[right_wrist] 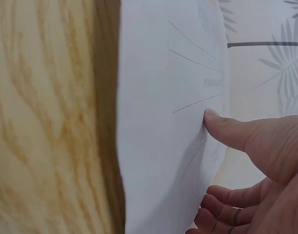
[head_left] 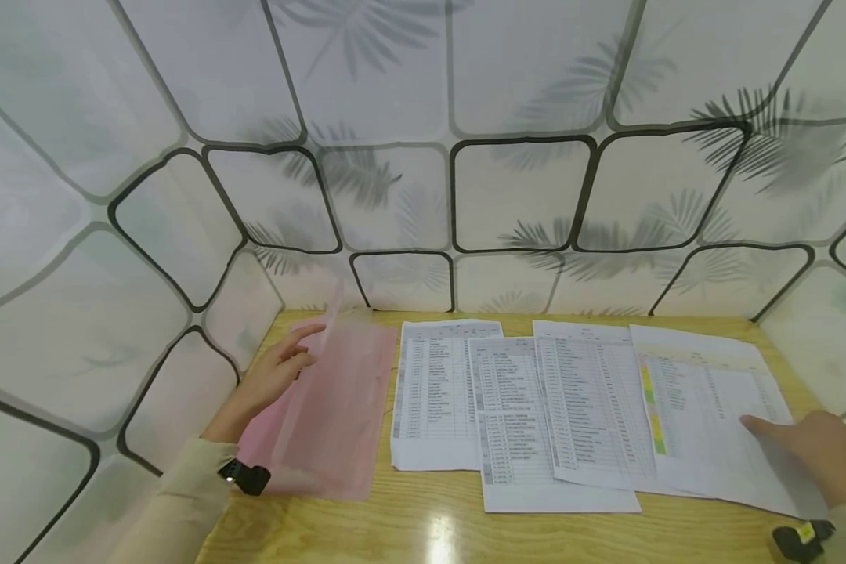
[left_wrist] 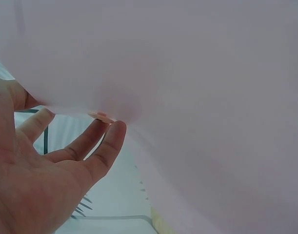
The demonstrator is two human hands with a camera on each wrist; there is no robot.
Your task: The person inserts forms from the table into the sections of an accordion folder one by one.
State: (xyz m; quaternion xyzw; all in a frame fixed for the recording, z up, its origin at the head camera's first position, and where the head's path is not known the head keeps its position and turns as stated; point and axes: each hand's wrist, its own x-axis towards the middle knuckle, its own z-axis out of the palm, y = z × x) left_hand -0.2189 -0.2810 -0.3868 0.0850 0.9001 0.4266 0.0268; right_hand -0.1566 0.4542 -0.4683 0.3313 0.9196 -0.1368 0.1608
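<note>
On the left side of the table lies a pink translucent folder (head_left: pixel 352 423), its thin cover partly raised. My left hand (head_left: pixel 278 376) holds the edge of that cover; in the left wrist view the pale pink sheet (left_wrist: pixel 202 97) fills most of the picture, with the fingertips right at its edge. At the far right, my right hand (head_left: pixel 821 446) grips the edge of a printed sheet (head_left: pixel 719 439) with a yellow and green strip. Its thumb presses on the printed face (right_wrist: pixel 168 126), while the other fingers sit at the edge, partly hidden by the paper.
Several printed table sheets lie overlapping across the middle: one at left (head_left: pixel 433 446), a lower one (head_left: pixel 557 497) and another (head_left: pixel 592 407) beside the coloured one. The wooden table (head_left: pixel 366 533) is bordered by a patterned curtain (head_left: pixel 522 196) behind and at both sides.
</note>
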